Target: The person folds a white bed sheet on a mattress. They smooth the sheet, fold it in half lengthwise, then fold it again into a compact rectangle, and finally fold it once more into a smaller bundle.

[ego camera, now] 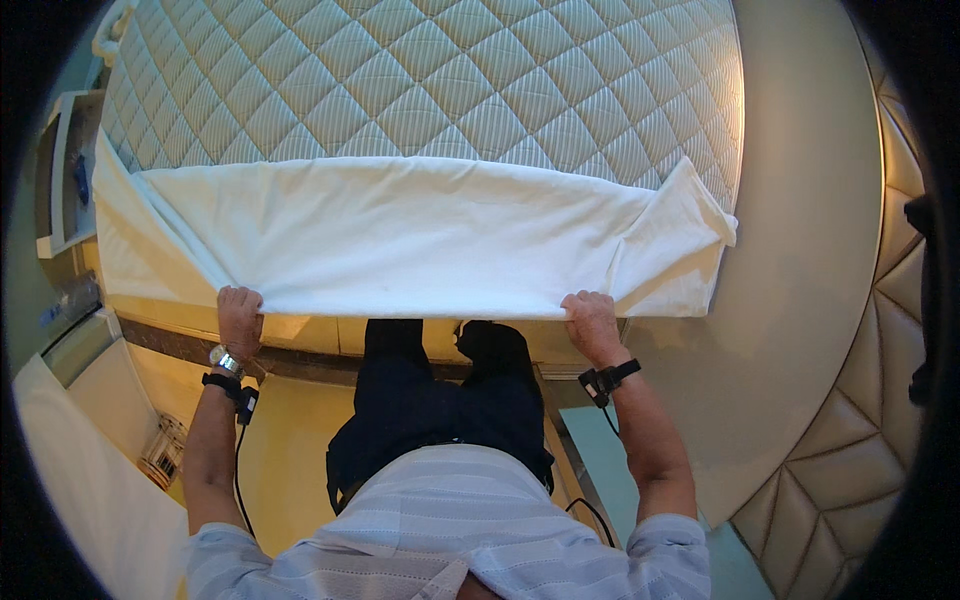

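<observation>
A white cloth (420, 232), which looks like a bed sheet, lies across the near end of a quilted, striped mattress (420, 82). My left hand (240, 322) grips its near edge at the left, with folds running up and left from the fist. At the right, my right hand (594, 322) holds the same edge, which is drawn fairly straight between both fists. To the right of that hand, a loose flap of the cloth is folded over near the mattress corner. The far part of the mattress is bare of the cloth. What lies under the cloth is hidden.
A padded, leather-like panel (862, 420) curves along the right, beyond a smooth beige surface (802, 262). At the left stand an open white drawer or tray (56, 180) and a light box-like piece of furniture (105, 375). White fabric (82, 480) hangs at the lower left.
</observation>
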